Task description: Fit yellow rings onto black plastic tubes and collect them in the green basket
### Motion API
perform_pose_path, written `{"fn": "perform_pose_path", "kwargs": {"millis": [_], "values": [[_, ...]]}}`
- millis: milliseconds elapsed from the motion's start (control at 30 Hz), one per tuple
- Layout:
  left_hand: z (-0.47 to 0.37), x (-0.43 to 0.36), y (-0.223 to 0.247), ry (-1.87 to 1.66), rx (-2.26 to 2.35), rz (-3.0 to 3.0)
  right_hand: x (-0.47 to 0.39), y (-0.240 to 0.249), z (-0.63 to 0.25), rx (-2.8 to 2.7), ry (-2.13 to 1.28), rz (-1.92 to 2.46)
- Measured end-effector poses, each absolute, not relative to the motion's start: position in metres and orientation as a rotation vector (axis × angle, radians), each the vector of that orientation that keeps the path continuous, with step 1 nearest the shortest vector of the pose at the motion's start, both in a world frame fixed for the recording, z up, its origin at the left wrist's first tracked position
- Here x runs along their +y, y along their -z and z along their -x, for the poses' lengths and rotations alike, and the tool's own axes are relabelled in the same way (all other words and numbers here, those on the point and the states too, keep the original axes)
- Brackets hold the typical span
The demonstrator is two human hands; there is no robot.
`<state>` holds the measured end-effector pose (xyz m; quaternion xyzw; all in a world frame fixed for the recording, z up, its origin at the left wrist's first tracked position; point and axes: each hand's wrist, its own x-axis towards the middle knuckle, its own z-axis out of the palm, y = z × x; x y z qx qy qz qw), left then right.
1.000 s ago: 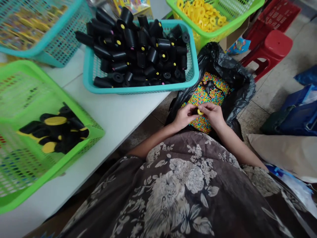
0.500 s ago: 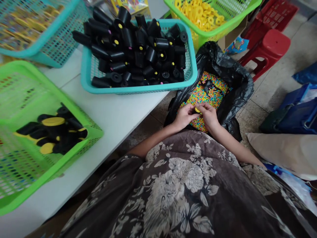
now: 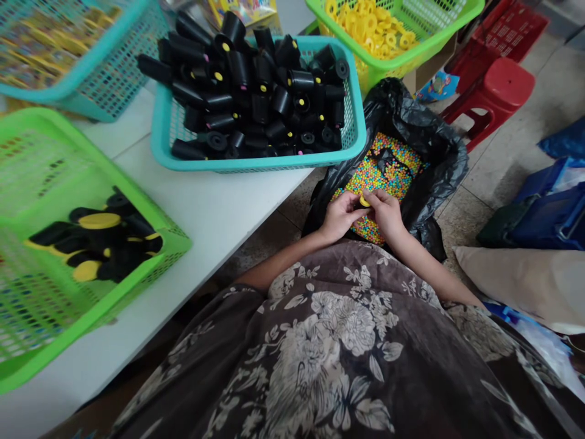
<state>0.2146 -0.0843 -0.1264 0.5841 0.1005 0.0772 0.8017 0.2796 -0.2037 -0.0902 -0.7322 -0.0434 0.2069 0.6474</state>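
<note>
My left hand (image 3: 340, 214) and my right hand (image 3: 384, 212) meet over a black plastic bag (image 3: 441, 143) full of small multicoloured beads (image 3: 368, 172). Between them is a small black piece with a round yellow cap (image 3: 364, 200). The fingers of my left hand are closed round the black piece, mostly hiding it. My right thumb and fingers press on the yellow cap. A turquoise basket (image 3: 256, 163) on the table is heaped with black plastic tubes (image 3: 237, 70), several with yellow or pink dots. Black pieces with yellow caps (image 3: 99, 221) lie in a green basket at the left.
The white table (image 3: 219, 210) ends diagonally left of my arms. A green basket (image 3: 384, 67) of yellow rings (image 3: 365, 27) stands at the back. Another turquoise basket (image 3: 105, 100) is top left. To the right are a red stool (image 3: 509, 82), blue bins (image 3: 548, 213) and a pale sack (image 3: 525, 280).
Both hands stay almost in place on the capped piece. The yellow cap appears slightly more tilted into view. The camera view has shifted very slightly.
</note>
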Motion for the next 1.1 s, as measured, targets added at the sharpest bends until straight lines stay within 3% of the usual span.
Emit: {"fn": "perform_pose_path", "kwargs": {"millis": [200,433,733,1100], "values": [[-0.213,-0.086,0.128,-0.15,0.242,-1.226,-0.2,0.086,-0.273,0.071,-0.715,1.588],[-0.213,-0.089,0.128,-0.199,0.226,-1.222,-0.201,0.089,-0.272,0.064,-0.73,1.489],[-0.208,-0.081,0.115,-0.228,0.29,-1.372,-0.201,0.089,-0.271,-0.023,-0.575,1.488],[-0.209,-0.086,0.111,0.064,0.257,-1.183,-0.193,0.095,-0.268,-0.159,-0.354,1.547]]}}
